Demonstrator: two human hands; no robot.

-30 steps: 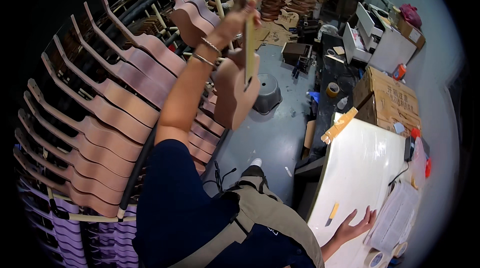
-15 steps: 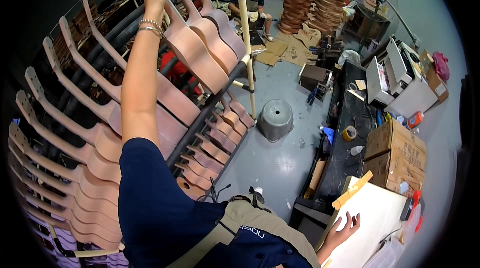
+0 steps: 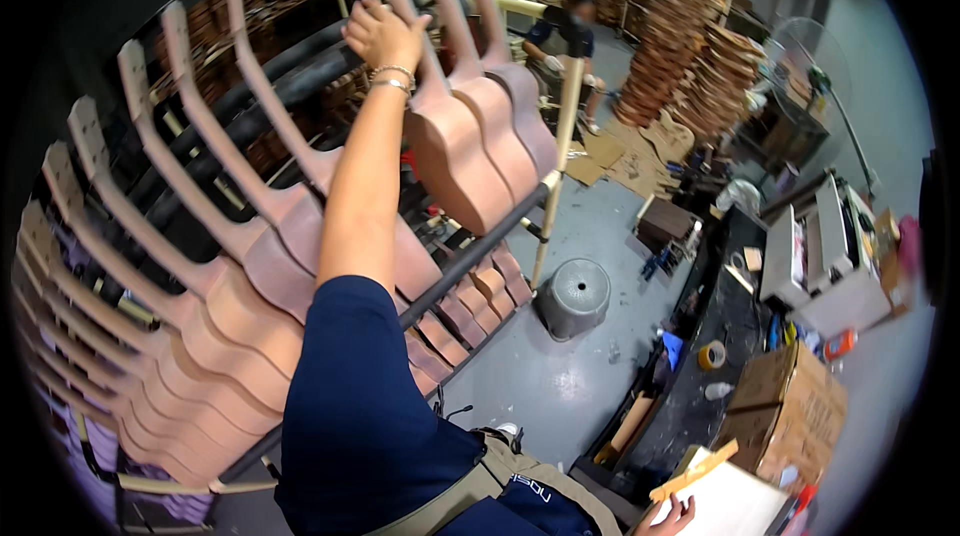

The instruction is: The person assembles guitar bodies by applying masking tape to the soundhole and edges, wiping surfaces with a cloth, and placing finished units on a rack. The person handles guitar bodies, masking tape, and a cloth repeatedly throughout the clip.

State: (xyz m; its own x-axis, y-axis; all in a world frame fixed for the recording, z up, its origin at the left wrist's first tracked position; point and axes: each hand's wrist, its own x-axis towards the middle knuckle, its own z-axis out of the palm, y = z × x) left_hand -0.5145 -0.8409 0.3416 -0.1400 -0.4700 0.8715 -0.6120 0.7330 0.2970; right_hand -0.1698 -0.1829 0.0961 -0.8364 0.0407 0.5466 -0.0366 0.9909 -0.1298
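Grey floor (image 3: 590, 376) surrounds a round stool (image 3: 573, 301). Left of the stool, an unfinished guitar (image 3: 460, 161) sits tilted on a rack (image 3: 480, 243), neck upward. At that neck, the left hand (image 3: 385, 36) is raised on an outstretched arm, thumb wide, fingers loosely bent; I cannot tell whether the thumb touches. Right of the stool, nearer the wearer, the right hand (image 3: 672, 516) has its fingers bent and apart, beside a yellow strip (image 3: 695, 472).

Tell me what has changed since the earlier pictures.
The left hand moved the pinkish guitar onto the rack, beside two other guitars, and has opened by its neck, apparently letting go. The right hand stays by the white board; the grey stool stayed put.
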